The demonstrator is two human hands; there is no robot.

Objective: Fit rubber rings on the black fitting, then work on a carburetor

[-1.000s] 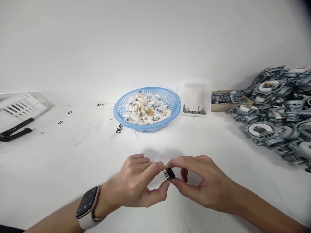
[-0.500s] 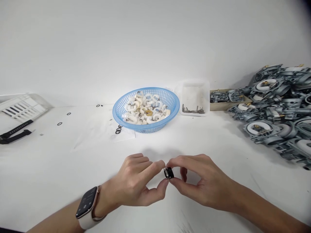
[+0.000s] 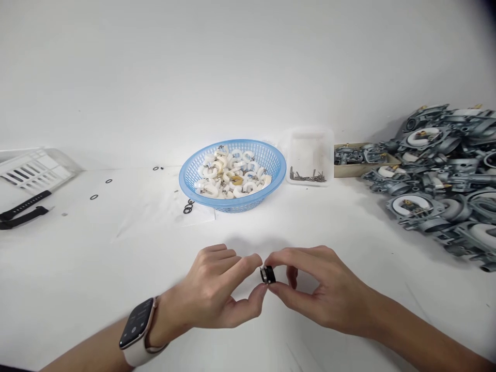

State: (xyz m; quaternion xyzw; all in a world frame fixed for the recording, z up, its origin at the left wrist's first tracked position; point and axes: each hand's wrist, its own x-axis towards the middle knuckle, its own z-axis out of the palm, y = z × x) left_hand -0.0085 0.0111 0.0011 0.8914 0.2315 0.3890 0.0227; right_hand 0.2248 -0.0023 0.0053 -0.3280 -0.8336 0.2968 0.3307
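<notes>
A small black cylindrical part with a silver band (image 3: 268, 275) is held just above the white table, between the fingertips of both hands. My right hand (image 3: 325, 289) pinches it from the right with thumb and index finger. On the other side, my left hand (image 3: 222, 289) has its thumb and index fingertip at the part's left edge; its other fingers are curled. A smartwatch (image 3: 137, 330) is on my left wrist. What lies inside the part is too small to make out.
A blue basket (image 3: 186, 178) of white ring-shaped floats stands ahead. Right of it are a clear tray (image 3: 310, 147) with thin metal pins, a cardboard box (image 3: 354, 169) and piled carburetors (image 3: 437, 206). Black O-rings (image 3: 188, 208), a black strap (image 3: 25, 212) and a white slotted basket (image 3: 34, 170) lie left.
The hands and the part between them have barely shifted, slightly left. The grip of both hands looks the same.
</notes>
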